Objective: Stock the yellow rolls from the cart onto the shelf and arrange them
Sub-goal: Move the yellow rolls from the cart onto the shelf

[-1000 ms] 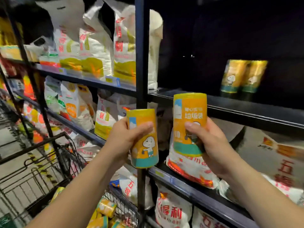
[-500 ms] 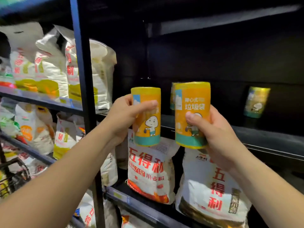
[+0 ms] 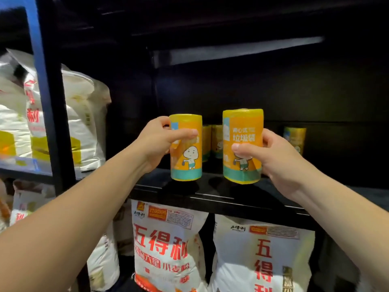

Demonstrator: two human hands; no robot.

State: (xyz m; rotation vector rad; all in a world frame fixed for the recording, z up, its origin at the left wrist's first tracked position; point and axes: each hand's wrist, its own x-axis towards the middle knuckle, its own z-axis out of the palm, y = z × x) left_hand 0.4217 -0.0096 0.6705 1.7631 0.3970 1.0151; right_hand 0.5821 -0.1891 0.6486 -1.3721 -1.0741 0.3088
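Head camera: A person is lifting two yellow rolls to a dark shelf [image 3: 210,193], one in each hand. The left hand [image 3: 156,142] is wrapping round the left roll [image 3: 187,165], thumb across the label and fingers curled behind it. The roll is standing upright with its base right at the shelf's front strip; whether it is touching the board cannot be told. At 3 o'clock from it, the right hand [image 3: 275,161] is gripping the right roll [image 3: 242,123] the same way, thumb pressing on the label. This roll is leaning slightly and hanging just above the board.

At 12 o'clock, showing through the gap between the two held rolls, a pair of stocked rolls [image 3: 212,142] is standing deep on the shelf. A lone roll [image 3: 294,140] is standing apart at 3 o'clock from that pair. Flour bags [image 3: 168,249] are filling the tier at 6 o'clock, and more bags [image 3: 80,123] are sitting at 9 o'clock past the black post [image 3: 50,102].

The risk appears to lie near the front edge. A roll let go so close to the lip, or set down leaning, is likely to tip and roll off toward the bags below. Pushing either roll back too fast could also knock over the stocked pair behind.
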